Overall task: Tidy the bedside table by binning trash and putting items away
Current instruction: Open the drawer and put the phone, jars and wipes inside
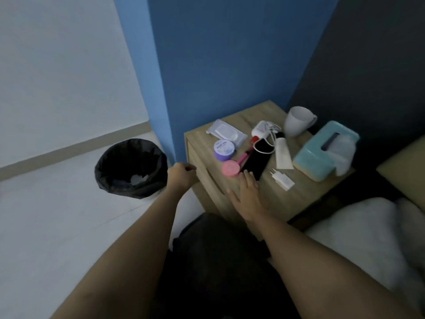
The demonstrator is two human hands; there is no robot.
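The wooden bedside table (305,194) carries a wet-wipe pack (226,132), a purple jar (224,149), a pink round compact (230,169), a black phone (257,160), a white tube (283,153), a white charger with cable (262,131) and a white plug adapter (282,179). My right hand (247,194) lies flat on the tabletop with fingers apart, its fingertips touching the phone's near end. My left hand (181,173) is curled into a fist against the table's left front corner, with nothing visible in it.
A black-lined bin (132,168) stands on the floor left of the table, with white scraps inside. A white mug (297,120) and a teal tissue box (326,149) sit at the table's back right. White bedding (368,238) is at the right, and a blue wall rises behind.
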